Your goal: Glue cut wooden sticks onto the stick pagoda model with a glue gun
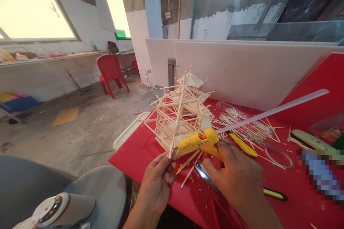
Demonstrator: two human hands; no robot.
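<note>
My left hand (158,177) pinches the lower end of a long pale wooden stick (178,116), which slants upward in front of a model pagoda (158,125) built of thin sticks. In my right hand (236,175) is a yellow hot glue gun (200,141) with a small red light on its side. Its nozzle points left and meets or nearly meets the stick just above my left fingers. From the gun's back a long translucent glue stick (276,111) juts out to the upper right. Scissors (205,175) lie beneath my right hand, their handles partly hidden.
Loose sticks (244,123) and a clear plastic wrapper lie right on the red tabletop (131,154), near a yellow utility knife (244,145) and a clear tape ring (279,158). A white flask (72,205) lies on a grey stool (110,189) at lower left. White boards (228,68) stand behind.
</note>
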